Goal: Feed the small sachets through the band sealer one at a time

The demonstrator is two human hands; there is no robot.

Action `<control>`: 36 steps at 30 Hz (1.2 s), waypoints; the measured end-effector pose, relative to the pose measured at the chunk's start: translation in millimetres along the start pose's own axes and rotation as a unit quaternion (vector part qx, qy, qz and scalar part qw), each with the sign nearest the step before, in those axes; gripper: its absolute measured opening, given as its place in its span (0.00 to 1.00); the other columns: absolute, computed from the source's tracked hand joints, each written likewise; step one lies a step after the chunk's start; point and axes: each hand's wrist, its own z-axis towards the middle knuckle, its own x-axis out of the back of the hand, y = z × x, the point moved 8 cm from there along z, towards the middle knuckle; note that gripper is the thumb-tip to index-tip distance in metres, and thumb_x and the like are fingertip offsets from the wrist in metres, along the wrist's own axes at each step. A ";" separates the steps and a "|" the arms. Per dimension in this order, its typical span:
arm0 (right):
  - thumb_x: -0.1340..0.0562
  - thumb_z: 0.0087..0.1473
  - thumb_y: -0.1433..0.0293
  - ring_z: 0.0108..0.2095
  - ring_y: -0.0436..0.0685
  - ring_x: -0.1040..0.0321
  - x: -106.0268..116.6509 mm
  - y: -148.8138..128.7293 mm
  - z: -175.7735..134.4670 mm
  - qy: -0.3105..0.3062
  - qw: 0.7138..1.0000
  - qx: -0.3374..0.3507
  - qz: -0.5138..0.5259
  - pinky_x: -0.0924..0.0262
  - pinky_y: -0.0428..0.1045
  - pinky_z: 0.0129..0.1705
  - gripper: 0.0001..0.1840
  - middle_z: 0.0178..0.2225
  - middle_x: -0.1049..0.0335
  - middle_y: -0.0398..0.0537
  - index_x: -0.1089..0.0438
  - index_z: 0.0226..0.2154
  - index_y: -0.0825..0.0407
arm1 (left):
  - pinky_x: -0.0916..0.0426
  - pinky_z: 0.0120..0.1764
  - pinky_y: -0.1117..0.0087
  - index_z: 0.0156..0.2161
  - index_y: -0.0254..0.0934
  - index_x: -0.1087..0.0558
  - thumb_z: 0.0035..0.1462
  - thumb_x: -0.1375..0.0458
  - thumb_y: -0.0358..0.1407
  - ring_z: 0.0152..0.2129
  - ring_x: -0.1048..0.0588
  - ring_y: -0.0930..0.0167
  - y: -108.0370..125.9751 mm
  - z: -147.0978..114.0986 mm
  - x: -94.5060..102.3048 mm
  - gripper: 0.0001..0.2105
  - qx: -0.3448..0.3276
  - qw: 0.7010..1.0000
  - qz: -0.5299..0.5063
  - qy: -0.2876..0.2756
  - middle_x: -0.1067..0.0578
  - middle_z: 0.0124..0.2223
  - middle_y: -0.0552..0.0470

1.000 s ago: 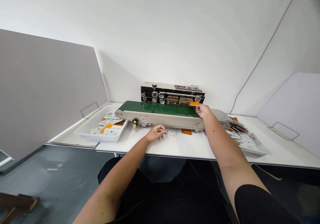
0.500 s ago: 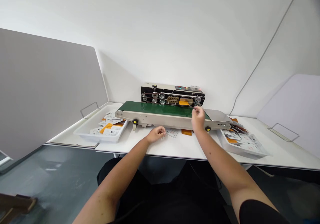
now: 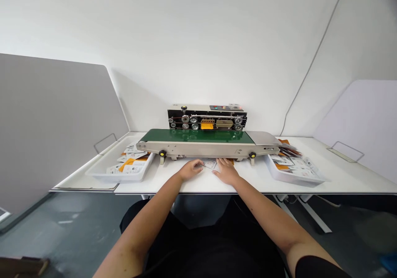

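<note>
My left hand (image 3: 190, 170) rests on the white table with fingers curled, its fingertips closed at the left edge of a small white printed packet (image 3: 209, 163). My right hand (image 3: 226, 171) lies flat with its fingers stretched out, thumb by the packet's right end. Part of an orange packet (image 3: 231, 161) shows beyond the right fingers, under the conveyor's front edge. Behind the hands stands a band sealing machine (image 3: 207, 111) with a green conveyor belt (image 3: 173, 135). Another orange packet (image 3: 207, 126) is upright in the machine's rollers.
On the left is a white plastic bin (image 3: 93, 172) with white and orange packets. A second bin (image 3: 279, 174) at the right end of the conveyor holds more packets, heaped at the back. Grey panels (image 3: 52, 116) flank the table, and its front edge (image 3: 192, 193) runs near my lap.
My right hand has come down from the conveyor belt to the table beside the printed packet. The orange packet in the machine has moved left along the rollers. The view has shifted slightly.
</note>
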 end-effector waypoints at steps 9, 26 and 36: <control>0.54 0.63 0.45 0.70 0.69 0.61 -11.1 -4.6 10.3 -0.027 1.000 -0.011 0.005 0.70 0.66 0.68 0.39 0.72 0.60 0.50 0.52 0.70 0.44 | 0.34 0.56 0.62 0.45 0.40 0.23 0.54 0.36 0.37 0.48 0.25 0.61 -1.3 2.1 -3.6 0.13 -0.017 1.000 0.019 -0.004 0.21 0.49 0.46; 0.46 0.66 0.58 0.56 0.60 0.33 11.6 -54.6 -19.9 0.037 0.977 0.187 0.095 0.41 0.54 0.57 0.20 0.56 0.28 0.46 0.28 0.55 0.41 | 0.39 0.61 0.58 0.63 0.42 0.32 0.46 0.29 0.46 0.58 0.31 0.55 15.6 -8.7 -23.9 0.38 -0.077 0.975 0.158 -0.134 0.29 0.62 0.42; 0.49 0.66 0.63 0.34 0.56 0.32 38.4 -41.0 -23.1 0.196 0.952 0.135 0.192 0.39 0.50 0.39 0.17 0.32 0.27 0.47 0.27 0.34 0.49 | 0.31 0.35 0.71 0.39 0.35 0.23 0.59 0.40 0.46 0.32 0.25 0.69 6.1 -1.5 3.4 0.14 -0.021 0.999 0.034 0.009 0.21 0.35 0.49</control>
